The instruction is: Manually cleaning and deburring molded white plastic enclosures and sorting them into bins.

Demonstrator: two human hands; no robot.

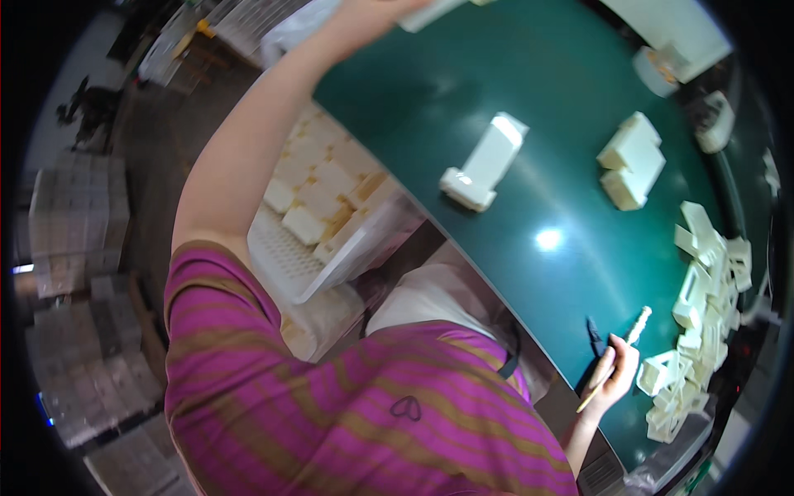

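Observation:
My right hand (613, 374) is closed around a thin wooden stick (635, 332) with a pale, lumpy far end, low over the table's near right part. Beside it on the table shows a small dark, narrow shape (593, 335); what it is I cannot make out. My left arm stretches far forward, and my left hand (364, 23) is at the top edge, its fingers blurred and partly cut off. Against those fingers is a white part (432, 14); whether they grip it is unclear. Between my hands lies a white plastic housing (490, 161) with a wider near end.
On the green table (546, 74) sits another cream housing (633, 161). Cream plastic pieces (699, 306) are heaped along the right edge. A white crate (331, 273) of similar parts stands below the table at left. Stacked boxes (78, 223) line the far left.

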